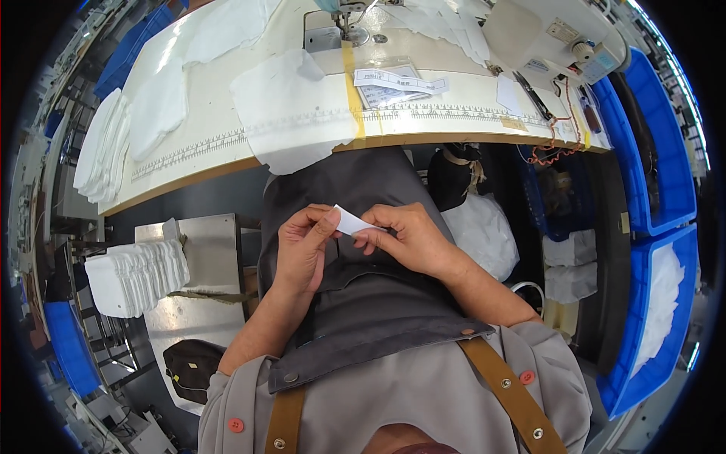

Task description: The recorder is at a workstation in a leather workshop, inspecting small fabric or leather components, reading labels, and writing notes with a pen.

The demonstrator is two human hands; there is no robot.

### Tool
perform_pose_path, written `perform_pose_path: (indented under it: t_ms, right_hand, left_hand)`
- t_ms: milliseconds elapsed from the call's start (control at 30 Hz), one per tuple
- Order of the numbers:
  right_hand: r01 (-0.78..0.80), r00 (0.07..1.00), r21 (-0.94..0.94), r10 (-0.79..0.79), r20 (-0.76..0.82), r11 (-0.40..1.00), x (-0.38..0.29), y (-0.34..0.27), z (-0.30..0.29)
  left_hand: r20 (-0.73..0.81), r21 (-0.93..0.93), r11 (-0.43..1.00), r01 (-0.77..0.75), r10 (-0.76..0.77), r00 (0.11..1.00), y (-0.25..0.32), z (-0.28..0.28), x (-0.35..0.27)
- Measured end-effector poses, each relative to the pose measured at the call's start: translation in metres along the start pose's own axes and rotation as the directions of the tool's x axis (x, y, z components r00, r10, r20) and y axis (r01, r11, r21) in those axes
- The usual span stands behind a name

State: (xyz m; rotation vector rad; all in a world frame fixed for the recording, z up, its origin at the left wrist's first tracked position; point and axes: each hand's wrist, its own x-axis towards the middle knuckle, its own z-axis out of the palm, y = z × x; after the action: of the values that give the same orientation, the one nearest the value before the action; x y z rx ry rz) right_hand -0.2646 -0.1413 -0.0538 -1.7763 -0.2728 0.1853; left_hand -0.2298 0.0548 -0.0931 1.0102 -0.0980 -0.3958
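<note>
Above the dark apron on my lap, a small white strip is pinched at both ends. My left hand grips its upper left end between thumb and forefinger. Its lower right end is in my right hand, partly covered by the thumb. In front of me, a white fabric piece lies on the sewing table and hangs over the front edge. A printed paper slip rests on a clear card sleeve to its right.
The sewing machine's needle area is at the back. Tweezers lie on the right with an orange coiled cord. Stacked white pieces are on the left table end and a metal side stand. Blue bins line the right.
</note>
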Motion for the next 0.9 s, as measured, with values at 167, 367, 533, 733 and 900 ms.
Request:
perform_pose_path:
  t_ms: [167, 367, 533, 733, 900]
  right_hand:
    - [-0.051, 0.998, 0.147, 0.055, -0.024, 0.988, 0.002, 0.004, 0.003]
    - [-0.072, 0.996, 0.133, 0.077, -0.04, 0.988, 0.002, 0.003, -0.001]
    - [-0.113, 0.987, 0.007, 0.113, -0.112, 0.994, 0.002, 0.006, -0.008]
    - [-0.083, 0.988, 0.001, 0.082, -0.13, 0.997, 0.004, 0.013, -0.01]
    - [-0.062, 0.992, 0.067, 0.069, -0.107, 0.996, 0.004, 0.014, -0.015]
  left_hand:
    - [0.051, -0.092, 0.993, 0.08, -0.076, 0.996, 0.001, 0.019, 0.002]
    - [0.118, 0.102, 0.993, 0.056, -0.068, 0.991, -0.003, 0.002, 0.004]
    - [0.127, 0.605, 0.68, -0.414, 0.432, 0.893, 0.021, 0.032, 0.003]
    - [0.445, 0.706, 0.456, -0.542, 0.31, 0.84, 0.018, 0.016, 0.01]
    - [0.338, 0.636, 0.678, -0.368, 0.185, 0.923, 0.024, 0.022, 0.005]
